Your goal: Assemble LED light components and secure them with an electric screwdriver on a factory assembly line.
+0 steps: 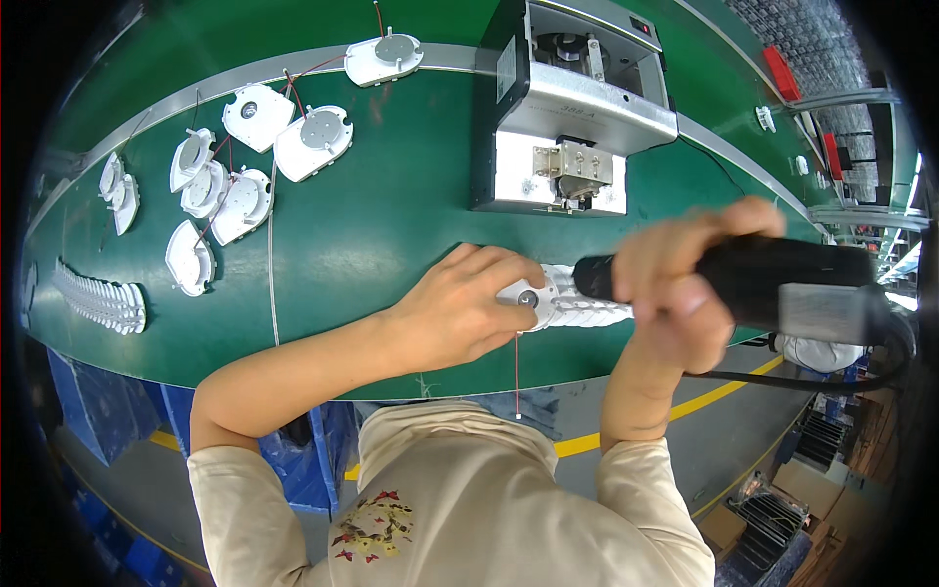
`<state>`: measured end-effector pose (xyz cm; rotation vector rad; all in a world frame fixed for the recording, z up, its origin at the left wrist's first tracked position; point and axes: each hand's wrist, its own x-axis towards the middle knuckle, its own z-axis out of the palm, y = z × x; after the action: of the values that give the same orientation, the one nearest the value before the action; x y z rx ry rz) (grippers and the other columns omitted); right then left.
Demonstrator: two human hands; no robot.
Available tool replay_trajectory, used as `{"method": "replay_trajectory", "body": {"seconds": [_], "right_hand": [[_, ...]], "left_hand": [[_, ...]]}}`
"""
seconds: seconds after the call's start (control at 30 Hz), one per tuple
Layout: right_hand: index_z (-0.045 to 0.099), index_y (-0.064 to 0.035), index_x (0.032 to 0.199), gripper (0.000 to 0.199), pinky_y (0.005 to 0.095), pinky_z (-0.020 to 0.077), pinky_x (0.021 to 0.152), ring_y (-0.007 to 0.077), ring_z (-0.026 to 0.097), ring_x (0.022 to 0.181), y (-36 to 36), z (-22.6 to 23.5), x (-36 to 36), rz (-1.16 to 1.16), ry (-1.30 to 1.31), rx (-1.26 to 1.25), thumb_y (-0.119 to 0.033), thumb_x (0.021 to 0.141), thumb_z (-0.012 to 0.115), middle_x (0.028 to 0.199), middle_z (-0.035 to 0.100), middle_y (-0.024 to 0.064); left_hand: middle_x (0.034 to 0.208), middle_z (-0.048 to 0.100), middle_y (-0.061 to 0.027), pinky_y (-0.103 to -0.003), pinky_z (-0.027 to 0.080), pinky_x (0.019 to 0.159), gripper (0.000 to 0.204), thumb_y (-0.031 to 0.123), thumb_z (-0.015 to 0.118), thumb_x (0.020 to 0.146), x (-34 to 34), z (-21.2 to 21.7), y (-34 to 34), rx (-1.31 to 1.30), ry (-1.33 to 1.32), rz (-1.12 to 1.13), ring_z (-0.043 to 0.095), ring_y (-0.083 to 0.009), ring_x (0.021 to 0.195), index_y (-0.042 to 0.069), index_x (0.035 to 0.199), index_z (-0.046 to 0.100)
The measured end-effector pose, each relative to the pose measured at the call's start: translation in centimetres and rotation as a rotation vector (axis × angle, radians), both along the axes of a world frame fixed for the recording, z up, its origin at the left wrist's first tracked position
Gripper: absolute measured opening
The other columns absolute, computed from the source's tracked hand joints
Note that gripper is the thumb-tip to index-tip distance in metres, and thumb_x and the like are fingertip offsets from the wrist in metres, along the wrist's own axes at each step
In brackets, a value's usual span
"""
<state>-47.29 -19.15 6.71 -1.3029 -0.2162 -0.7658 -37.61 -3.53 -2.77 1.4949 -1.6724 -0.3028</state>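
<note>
In the head view, a white round plastic part (533, 293) is pinned flat at the near edge of the green bench (391, 225) by the left hand (460, 308). The fingers are curled loosely over it, closed down on it rather than wrapped around it, apparently so that it cannot turn or slide. The left forearm is brought in from the lower left, bent at the elbow, with the wrist laid low across the near edge.

A black powered driver (763, 279) is gripped in the right hand (675, 293), fist fully closed round the barrel. The tool is held nearly level, its tip pointed left at the metal centre of the pinned part, just beside the left fingertips. The right forearm is raised steeply from below, and a black cable is trailed off towards the right.

A thin red wire (516, 377) is seen hanging from the part over the near edge. A row of similar white parts (597, 311) is laid just behind the tool tip. More white parts with red leads (313, 142) are spread towards the far left corner, and a stacked row (98, 298) is kept at the left edge. A grey metal machine (572, 108) is stood at the far edge, well apart from both hands
</note>
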Motion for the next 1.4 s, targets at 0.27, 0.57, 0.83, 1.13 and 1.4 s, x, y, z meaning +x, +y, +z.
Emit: {"method": "replay_trajectory", "body": {"seconds": [0.27, 0.57, 0.83, 1.13, 1.4], "right_hand": [[0.048, -0.007, 0.12, 0.04, 0.032, 0.0384, 0.051, 0.0129, 0.039, 0.049, -2.3, 1.9, 4.2, -0.236, -0.05, -0.149, -0.006, 0.079, 0.047, 0.066, 0.042, 0.0033], [0.043, -0.0058, 0.116, 0.038, 0.0294, 0.038, 0.047, 0.0115, 0.04, 0.045, -0.3, 1.2, 2.1, -0.067, -0.012, -0.082, -0.005, 0.079, 0.051, 0.064, 0.043, 0.0024], [0.038, -0.0097, 0.103, 0.041, 0.0317, 0.0413, 0.044, 0.0145, 0.045, 0.045, 2.9, -0.2, -2.8, -0.153, 0.109, 0.079, 0.0, 0.075, 0.067, 0.062, 0.049, 0.005], [0.041, -0.0081, 0.102, 0.04, 0.0328, 0.0447, 0.046, 0.018, 0.05, 0.047, 2.6, -1.0, -3.5, 0.015, 0.087, -0.221, 0.007, 0.075, 0.066, 0.064, 0.053, 0.0059], [0.041, -0.0057, 0.099, 0.038, 0.0336, 0.0456, 0.048, 0.0181, 0.05, 0.047, 3.3, -1.8, -2.9, -0.016, 0.066, -0.199, 0.008, 0.072, 0.065, 0.063, 0.052, 0.006]], "left_hand": [[0.111, 0.057, -0.0047, -0.037, 0.044, 0.079, 0.016, 0.011, 0.075, 0.068, -0.2, -0.3, 0.0, -0.026, -0.029, 0.02, 0.056, -0.0246, 0.104, 0.012, 0.081, 0.066], [0.112, 0.056, -0.0034, -0.037, 0.043, 0.082, 0.014, 0.012, 0.073, 0.067, -0.2, -0.5, 0.2, -0.016, -0.007, 0.026, 0.054, -0.0234, 0.104, 0.014, 0.08, 0.065], [0.109, 0.058, -0.005, -0.036, 0.044, 0.081, 0.007, 0.014, 0.073, 0.071, 0.0, -0.5, 0.0, -0.041, -0.002, 0.034, 0.057, -0.0229, 0.102, 0.012, 0.076, 0.069], [0.112, 0.056, -0.0045, -0.037, 0.044, 0.081, 0.011, 0.012, 0.074, 0.068, -1.0, -0.6, 0.0, -0.022, 0.003, 0.054, 0.056, -0.0236, 0.105, 0.012, 0.076, 0.067], [0.119, 0.053, -0.0085, -0.039, 0.042, 0.084, 0.019, 0.008, 0.073, 0.062, -0.3, 0.6, 0.8, 0.039, 0.007, 0.05, 0.053, -0.0275, 0.109, 0.011, 0.08, 0.067]]}}
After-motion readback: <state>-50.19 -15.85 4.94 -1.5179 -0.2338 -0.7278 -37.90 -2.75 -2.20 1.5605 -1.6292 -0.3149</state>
